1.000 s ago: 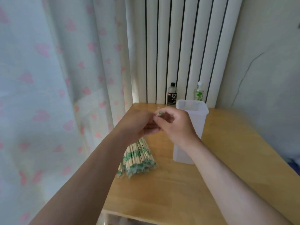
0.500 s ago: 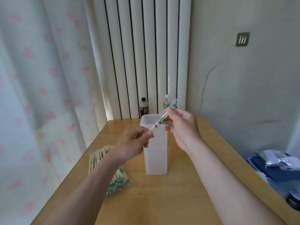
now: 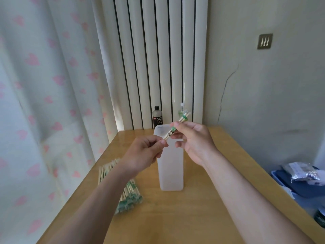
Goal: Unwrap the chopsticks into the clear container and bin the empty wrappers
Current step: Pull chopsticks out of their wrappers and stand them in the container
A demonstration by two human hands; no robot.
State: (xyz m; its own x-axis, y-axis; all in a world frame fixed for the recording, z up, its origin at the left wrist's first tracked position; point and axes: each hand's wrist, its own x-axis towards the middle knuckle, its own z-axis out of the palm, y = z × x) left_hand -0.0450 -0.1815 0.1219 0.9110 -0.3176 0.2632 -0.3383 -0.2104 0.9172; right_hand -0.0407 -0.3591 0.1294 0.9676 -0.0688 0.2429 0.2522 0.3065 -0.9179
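While you hold 1 wrapped pair of chopsticks (image 3: pixel 169 133) slantwise just above the container (image 3: pixel 170 173), your left hand (image 3: pixel 142 152) pinches the lower end and your right hand (image 3: pixel 195 140) pinches it higher up. The green-printed wrapper (image 3: pixel 184 117) looks to be on and unopened. By that, the job appears near its start: a pile (image 3: pixel 129 194) of wrapped pairs lies on the table (image 3: pixel 193 217) left of the container, touched by neither hand. Whether any sticks stand inside the cloudy container cannot be told, and no discarded wrapper shows.
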